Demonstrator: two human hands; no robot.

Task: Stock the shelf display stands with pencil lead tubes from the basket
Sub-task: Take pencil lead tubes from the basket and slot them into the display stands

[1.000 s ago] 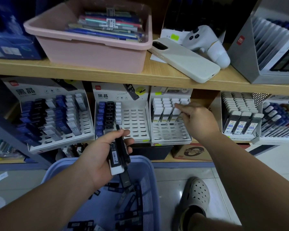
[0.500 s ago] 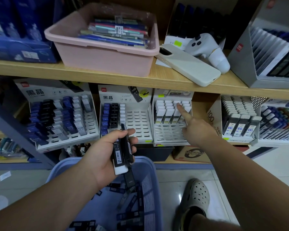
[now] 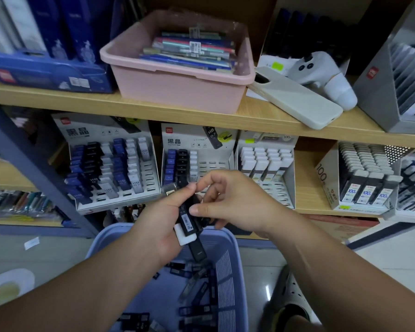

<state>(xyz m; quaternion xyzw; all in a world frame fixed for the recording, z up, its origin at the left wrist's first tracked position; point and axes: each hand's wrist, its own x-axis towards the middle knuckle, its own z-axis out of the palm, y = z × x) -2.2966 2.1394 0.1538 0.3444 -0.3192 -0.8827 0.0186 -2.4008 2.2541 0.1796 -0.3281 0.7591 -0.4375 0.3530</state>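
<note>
Left hand (image 3: 157,220) gripping several lead tubes (image 3: 187,220) above the blue basket (image 3: 235,271) (more tubes loose inside), right hand (image 3: 236,202) pinching at the held tubes, partly filled display stands (image 3: 185,140) just behind.

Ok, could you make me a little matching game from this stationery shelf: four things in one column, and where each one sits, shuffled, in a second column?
Things
1. pink tub
2. phone
3. blue basket
4. bundle of lead tubes

Places
A. gripped in the left hand
B. on the upper shelf, holding pens
C. lowest in view, loose tubes inside
D. flat on the upper shelf, beside the white controller

Pairs: 1-B, 2-D, 3-C, 4-A.
</note>
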